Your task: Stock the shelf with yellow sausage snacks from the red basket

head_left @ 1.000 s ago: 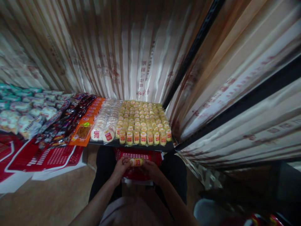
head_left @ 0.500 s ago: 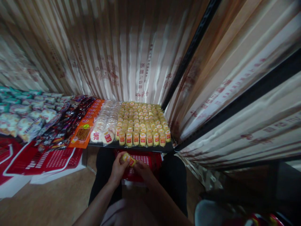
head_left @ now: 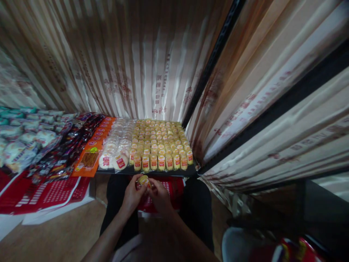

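We face a back wall point(head_left: 131, 65) hung with pale, glossy cream sheeting that falls in vertical folds and carries faint red print. A black upright point(head_left: 211, 62) slants up from the corner. To its right the side wall point(head_left: 272, 47) wears the same sheeting, crossed by a dark bar point(head_left: 300, 96). A low black shelf point(head_left: 169, 173) stands against the back wall. The floor point(head_left: 60, 238) is brown and wood-like, with a white board point(head_left: 58, 213) lying flat on it at the left. The light is dim and warm, brightest on the middle folds; the lower right corner lies in shadow.
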Demonstrator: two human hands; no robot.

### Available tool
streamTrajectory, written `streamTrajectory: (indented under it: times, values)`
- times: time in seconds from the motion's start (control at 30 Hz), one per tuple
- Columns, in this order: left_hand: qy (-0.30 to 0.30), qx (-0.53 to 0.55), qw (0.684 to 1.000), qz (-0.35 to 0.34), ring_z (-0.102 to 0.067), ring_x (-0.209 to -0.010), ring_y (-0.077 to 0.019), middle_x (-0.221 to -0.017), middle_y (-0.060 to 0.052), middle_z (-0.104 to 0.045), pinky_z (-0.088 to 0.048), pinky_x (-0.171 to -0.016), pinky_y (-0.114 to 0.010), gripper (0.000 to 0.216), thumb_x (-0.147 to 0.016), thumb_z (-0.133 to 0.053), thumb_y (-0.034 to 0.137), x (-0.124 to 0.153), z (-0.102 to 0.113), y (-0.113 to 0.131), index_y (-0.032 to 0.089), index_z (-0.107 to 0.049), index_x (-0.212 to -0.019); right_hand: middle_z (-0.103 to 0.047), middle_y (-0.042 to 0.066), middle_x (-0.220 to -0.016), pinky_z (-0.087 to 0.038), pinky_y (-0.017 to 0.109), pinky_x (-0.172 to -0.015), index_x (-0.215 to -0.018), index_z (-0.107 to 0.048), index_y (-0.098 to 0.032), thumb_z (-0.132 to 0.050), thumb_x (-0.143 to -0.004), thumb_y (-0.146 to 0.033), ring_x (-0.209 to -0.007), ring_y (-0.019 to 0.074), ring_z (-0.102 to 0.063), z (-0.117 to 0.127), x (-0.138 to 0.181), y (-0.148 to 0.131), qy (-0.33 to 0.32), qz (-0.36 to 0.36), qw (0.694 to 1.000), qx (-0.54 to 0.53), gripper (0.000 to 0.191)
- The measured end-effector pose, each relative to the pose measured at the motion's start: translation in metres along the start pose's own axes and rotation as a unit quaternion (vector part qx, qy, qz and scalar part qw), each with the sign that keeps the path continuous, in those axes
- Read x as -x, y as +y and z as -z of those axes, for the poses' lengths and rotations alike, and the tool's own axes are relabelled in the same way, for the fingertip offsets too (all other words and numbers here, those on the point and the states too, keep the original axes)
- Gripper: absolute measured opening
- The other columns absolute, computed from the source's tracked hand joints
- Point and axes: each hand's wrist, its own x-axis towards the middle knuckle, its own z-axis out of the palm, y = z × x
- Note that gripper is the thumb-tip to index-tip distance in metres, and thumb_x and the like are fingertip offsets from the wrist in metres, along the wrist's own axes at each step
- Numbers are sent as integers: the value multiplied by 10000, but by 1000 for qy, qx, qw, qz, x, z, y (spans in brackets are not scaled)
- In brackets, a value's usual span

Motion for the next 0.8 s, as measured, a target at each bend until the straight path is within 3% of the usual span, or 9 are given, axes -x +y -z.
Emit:
streamTrajectory:
  times: [0.2,0.4,0.5,0.63,0.8]
  values:
    - [-19,-25,997,-72,-602,-874,-188,-987,-57,-633,-482,-797,-308,304,-692,-595,296,-4,-25,21,186,-599,-975,-633,104,-1082,-465,354,-892,-1135,-576,-175,-451,-857,-344,-1002,211,-583,19,3,9,90,51,991,89,348]
    - [-60,-58,988,-128,-585,-783,-149,-1006,-66,-595,-489,-757,-291,313,-738,-569,237,-23,-79,49,183,-595,-1045,-421,154,-1373,-349,483,-1026,-1369,-344,-145,-384,-894,-291,-1284,256,-369,52,7,16,219,131,947,197,499]
    - [-65,-71,986,-140,-581,-746,-142,-998,-72,-599,-488,-758,-303,339,-766,-561,237,-35,-109,60,163,-567,-1096,-329,151,-1437,-319,514,-1041,-1417,-244,-151,-331,-909,-257,-1342,265,-272,64,7,22,236,137,936,222,526]
    - [-87,-100,977,-165,-595,-873,-176,-1003,-76,-618,-468,-832,-330,333,-772,-566,224,-48,-140,71,162,-555,-1100,-196,145,-1496,-305,539,-1046,-1448,-138,-159,-304,-911,-219,-1378,276,-172,71,5,40,253,126,930,234,565]
    - [-119,-156,961,-194,-588,-953,-201,-1019,-96,-626,-451,-867,-336,333,-785,-534,194,-55,-168,88,145,-551,-1114,-180,144,-1501,-292,555,-1055,-1453,-104,-141,-275,-904,-199,-1376,279,-181,78,-3,60,280,115,931,206,577]
